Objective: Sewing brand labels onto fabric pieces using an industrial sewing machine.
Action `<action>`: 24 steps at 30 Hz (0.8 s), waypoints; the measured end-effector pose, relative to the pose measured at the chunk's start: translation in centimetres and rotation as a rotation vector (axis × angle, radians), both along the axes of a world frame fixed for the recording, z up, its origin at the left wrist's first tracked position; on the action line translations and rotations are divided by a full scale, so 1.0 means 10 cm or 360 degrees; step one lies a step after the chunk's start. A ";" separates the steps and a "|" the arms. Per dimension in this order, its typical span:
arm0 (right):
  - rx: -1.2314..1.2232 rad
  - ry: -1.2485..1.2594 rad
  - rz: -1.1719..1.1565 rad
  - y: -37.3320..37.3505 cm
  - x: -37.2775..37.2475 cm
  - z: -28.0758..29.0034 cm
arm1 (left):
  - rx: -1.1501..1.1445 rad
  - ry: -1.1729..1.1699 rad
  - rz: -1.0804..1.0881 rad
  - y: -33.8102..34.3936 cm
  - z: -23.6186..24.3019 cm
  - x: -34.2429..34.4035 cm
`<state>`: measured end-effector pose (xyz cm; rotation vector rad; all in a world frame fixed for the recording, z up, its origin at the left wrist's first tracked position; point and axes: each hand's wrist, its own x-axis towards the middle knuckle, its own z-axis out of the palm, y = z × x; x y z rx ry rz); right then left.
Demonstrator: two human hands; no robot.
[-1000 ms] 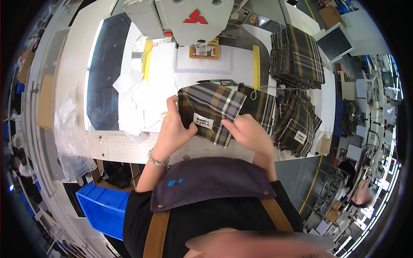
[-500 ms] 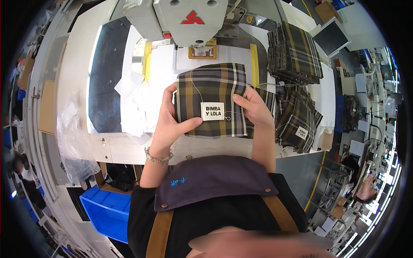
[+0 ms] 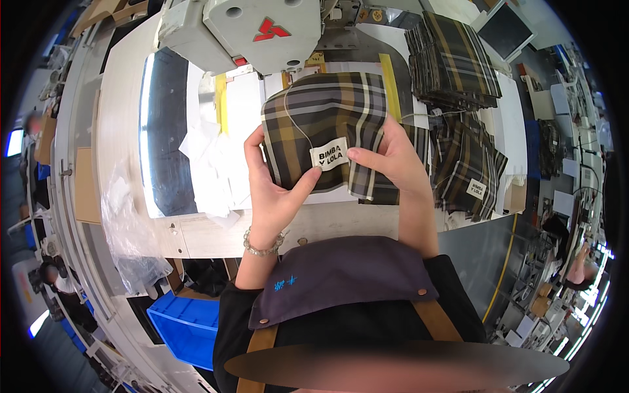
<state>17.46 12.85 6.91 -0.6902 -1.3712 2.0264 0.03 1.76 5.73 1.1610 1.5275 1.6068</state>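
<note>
Held up between both hands is a plaid fabric piece (image 3: 308, 111) in brown, olive, black and white. A small white label (image 3: 329, 154) is on its lower middle, and a loose pale thread runs down to it. My left hand (image 3: 274, 190) grips the fabric's left side, its thumb by the label's lower left corner. My right hand (image 3: 393, 157) has the right side, its thumb pressed at the label's right edge. The fingers of both hands go behind the cloth and are partly hidden. The cloth buckles below the right thumb.
Beyond the cloth stands a grey sewing machine head (image 3: 262, 33). At the right are a stack of folded plaid pieces (image 3: 452, 62) and a looser labelled pile (image 3: 468, 164). Yellow tape strips (image 3: 390, 85) mark the worktable (image 3: 229, 229). A blue bin (image 3: 183, 327) sits below its front edge.
My right thumb has moved left and down onto the label's edge. The fabric has bent and tilted, with the label's right side higher. The whole view has shifted slightly.
</note>
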 end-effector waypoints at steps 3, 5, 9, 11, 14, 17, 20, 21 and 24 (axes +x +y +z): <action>0.0229 -0.0135 -0.0202 -0.05 0.04 -0.04 | -0.0110 0.0146 0.0015 0.00 0.01 -0.03; 0.0318 -0.0230 -0.0220 -0.16 0.03 0.02 | -0.0130 0.0102 0.0000 0.00 -0.01 -0.01; 0.0654 -0.0393 -0.0368 -0.36 -0.02 0.13 | -0.0165 0.0041 -0.0022 0.02 -0.09 0.01; 0.0920 -0.0460 -0.0480 -0.42 -0.04 0.12 | -0.0167 0.0005 -0.0026 0.03 -0.10 0.02; 0.0769 -0.0384 -0.0466 -0.46 -0.01 0.16 | -0.0169 -0.0036 -0.0040 0.05 -0.07 0.03; 0.0596 -0.0279 -0.0472 -0.36 0.00 0.13 | -0.0100 -0.0324 -0.0078 0.03 -0.04 -0.05; 0.0455 -0.0175 -0.0441 -0.28 0.02 0.06 | -0.0113 -0.0467 -0.0199 0.01 0.11 -0.11; 0.0323 -0.0088 -0.0442 -0.27 0.01 0.03 | -0.0078 -0.0506 -0.0194 0.01 0.11 -0.11; 0.0146 0.0034 -0.0414 -0.27 -0.03 -0.19 | -0.0149 -0.0600 -0.0251 -0.02 0.02 -0.14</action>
